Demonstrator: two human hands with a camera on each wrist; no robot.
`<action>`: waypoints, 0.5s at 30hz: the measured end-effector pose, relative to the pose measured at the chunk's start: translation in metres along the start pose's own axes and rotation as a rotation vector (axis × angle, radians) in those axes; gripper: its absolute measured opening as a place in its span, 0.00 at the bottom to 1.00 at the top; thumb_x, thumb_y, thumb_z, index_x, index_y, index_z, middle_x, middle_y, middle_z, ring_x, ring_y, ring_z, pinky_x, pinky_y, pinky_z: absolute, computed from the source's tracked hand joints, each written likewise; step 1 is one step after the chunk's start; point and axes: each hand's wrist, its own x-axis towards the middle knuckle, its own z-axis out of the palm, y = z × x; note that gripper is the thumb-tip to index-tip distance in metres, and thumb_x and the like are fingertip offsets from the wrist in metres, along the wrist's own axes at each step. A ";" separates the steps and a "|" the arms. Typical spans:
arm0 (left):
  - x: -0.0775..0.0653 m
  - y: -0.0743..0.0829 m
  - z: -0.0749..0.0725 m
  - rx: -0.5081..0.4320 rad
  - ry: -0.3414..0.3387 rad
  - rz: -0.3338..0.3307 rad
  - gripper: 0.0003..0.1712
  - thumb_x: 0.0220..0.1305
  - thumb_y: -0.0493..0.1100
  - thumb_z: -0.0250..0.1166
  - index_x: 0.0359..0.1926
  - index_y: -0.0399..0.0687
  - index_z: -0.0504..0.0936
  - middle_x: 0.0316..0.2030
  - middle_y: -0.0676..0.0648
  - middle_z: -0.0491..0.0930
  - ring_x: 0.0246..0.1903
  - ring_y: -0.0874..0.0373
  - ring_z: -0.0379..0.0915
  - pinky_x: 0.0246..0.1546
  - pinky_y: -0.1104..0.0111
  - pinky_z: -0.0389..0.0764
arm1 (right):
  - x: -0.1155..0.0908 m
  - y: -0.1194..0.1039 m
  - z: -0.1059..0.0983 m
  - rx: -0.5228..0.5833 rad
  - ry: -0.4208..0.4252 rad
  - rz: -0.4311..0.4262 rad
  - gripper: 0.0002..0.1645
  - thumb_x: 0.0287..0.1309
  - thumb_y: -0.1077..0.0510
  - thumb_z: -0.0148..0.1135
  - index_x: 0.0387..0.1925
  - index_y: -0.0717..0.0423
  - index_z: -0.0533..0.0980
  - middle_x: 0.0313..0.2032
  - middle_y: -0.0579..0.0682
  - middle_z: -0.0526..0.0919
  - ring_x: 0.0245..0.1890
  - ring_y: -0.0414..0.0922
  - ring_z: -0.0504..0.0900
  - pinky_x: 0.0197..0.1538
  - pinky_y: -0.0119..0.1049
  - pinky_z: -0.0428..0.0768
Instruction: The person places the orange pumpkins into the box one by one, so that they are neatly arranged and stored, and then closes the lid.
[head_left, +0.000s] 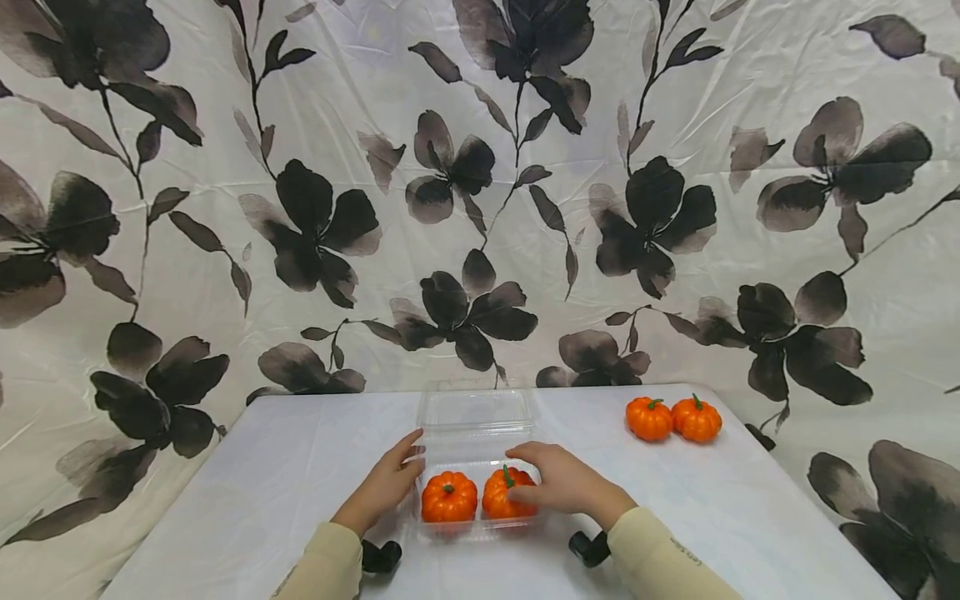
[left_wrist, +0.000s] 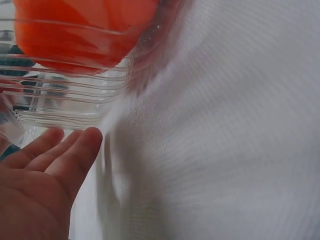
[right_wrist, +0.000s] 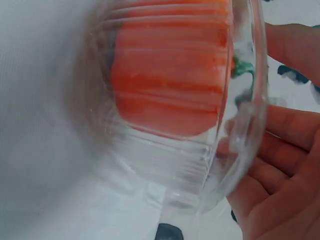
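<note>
white surface: clear container by far edge; left hand, fingers straight, at its side; right hand, fingers spread over pumpkin.

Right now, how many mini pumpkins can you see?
4: two mini pumpkins in the clear clamshell container, one partly behind the right hand; two more on the table, back right.
</note>
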 end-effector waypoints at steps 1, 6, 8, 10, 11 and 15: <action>0.000 0.001 0.000 -0.008 -0.004 -0.001 0.33 0.71 0.41 0.53 0.74 0.49 0.56 0.66 0.35 0.68 0.61 0.37 0.69 0.55 0.48 0.78 | 0.000 0.001 -0.001 0.002 0.008 0.002 0.39 0.55 0.37 0.64 0.64 0.51 0.71 0.63 0.49 0.75 0.64 0.52 0.72 0.65 0.54 0.71; 0.000 0.001 0.000 -0.016 -0.011 -0.003 0.33 0.71 0.42 0.53 0.74 0.49 0.56 0.66 0.36 0.68 0.62 0.38 0.69 0.56 0.47 0.76 | -0.003 0.002 -0.006 -0.005 0.066 -0.017 0.37 0.57 0.40 0.63 0.65 0.50 0.70 0.64 0.51 0.73 0.65 0.52 0.71 0.66 0.53 0.70; 0.001 0.000 0.001 -0.011 -0.010 -0.003 0.33 0.71 0.42 0.53 0.74 0.49 0.56 0.66 0.36 0.68 0.62 0.38 0.69 0.57 0.47 0.76 | -0.005 0.002 -0.008 -0.006 0.087 -0.018 0.36 0.58 0.41 0.62 0.65 0.50 0.70 0.65 0.51 0.73 0.66 0.52 0.71 0.67 0.54 0.70; 0.002 -0.001 0.001 -0.005 -0.010 -0.002 0.33 0.71 0.42 0.53 0.74 0.50 0.56 0.66 0.36 0.68 0.62 0.38 0.68 0.56 0.47 0.76 | -0.006 0.002 -0.009 0.001 0.110 -0.018 0.35 0.59 0.43 0.62 0.66 0.50 0.69 0.65 0.51 0.73 0.65 0.53 0.71 0.67 0.54 0.69; 0.003 -0.002 0.001 -0.001 -0.010 0.002 0.33 0.71 0.42 0.52 0.74 0.49 0.56 0.66 0.36 0.68 0.62 0.37 0.68 0.56 0.47 0.76 | -0.006 0.003 -0.010 -0.001 0.121 -0.017 0.35 0.59 0.44 0.62 0.65 0.50 0.69 0.65 0.52 0.73 0.65 0.53 0.71 0.66 0.55 0.69; 0.003 -0.002 0.001 0.003 -0.012 0.019 0.33 0.71 0.41 0.52 0.74 0.47 0.56 0.66 0.36 0.69 0.61 0.37 0.69 0.57 0.47 0.76 | -0.007 0.006 -0.011 0.003 0.162 0.006 0.35 0.59 0.44 0.62 0.66 0.51 0.69 0.64 0.52 0.73 0.65 0.54 0.71 0.66 0.56 0.69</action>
